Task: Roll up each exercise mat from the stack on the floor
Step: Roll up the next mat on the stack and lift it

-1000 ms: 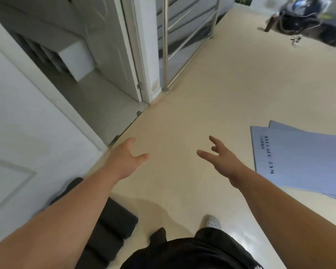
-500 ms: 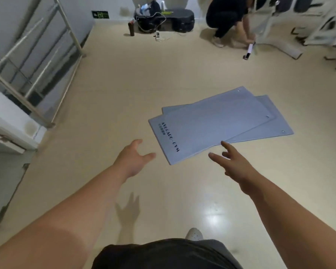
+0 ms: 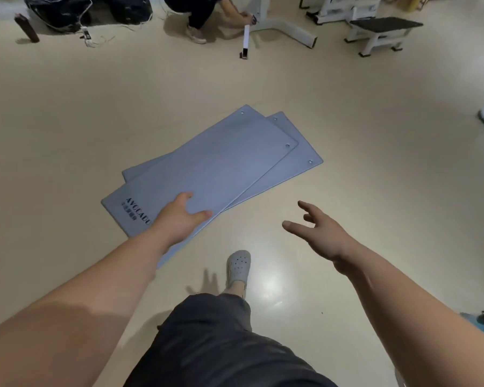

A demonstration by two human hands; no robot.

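Nothing is rolled yet: two mats lie flat on the floor [image 3: 101, 113], the top mat [image 3: 221, 169] skewed across the lower mat [image 3: 305, 156], which shows only at its far end and at one near corner. By my judgement the whole job is left, both rolls. The left hand [image 3: 179, 219] reaches over the near end of the top mat, by its printed lettering, with fingers loose and holding nothing; whether it touches the mat I cannot tell. The right hand [image 3: 316, 233] hangs to the right of that end, over bare floor, fingers spread and empty. Just below the hands a grey shoe [image 3: 238, 268] points toward the mats. Far beyond the hands another person [image 3: 204, 18] crouches by a white frame [image 3: 280, 26], with a bench [image 3: 383, 32] to their right and a bag [image 3: 76, 7], cables and a dark bottle [image 3: 27, 27] to their left. A blue thing [image 3: 481, 325] shows beside the right forearm. All of these lie well apart from the mats. Nothing seems to block a roll from the near end, though the skew suggests the top mat should go first.
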